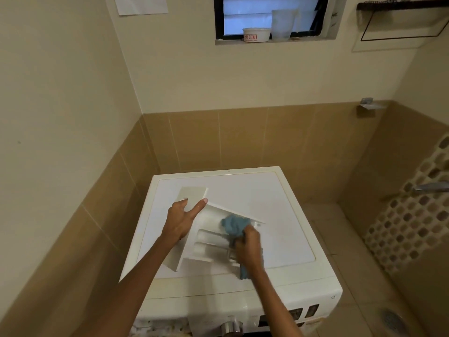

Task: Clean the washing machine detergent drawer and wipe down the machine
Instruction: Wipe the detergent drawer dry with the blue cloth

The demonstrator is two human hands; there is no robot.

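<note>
The white detergent drawer (206,242) lies tilted on top of the white washing machine (279,215), its front panel toward the back left. My left hand (183,218) holds the drawer's left side, thumb and index finger spread across its front end. My right hand (247,246) grips a bunched blue cloth (234,224) and presses it into the drawer's right compartment. A tail of the cloth hangs below my right wrist.
The machine stands in a corner of tan tiled walls. Its control knob (232,328) and display are at the bottom edge. A window sill above holds a white tub (256,35) and a clear cup (283,24). A tap (431,187) juts from the right wall.
</note>
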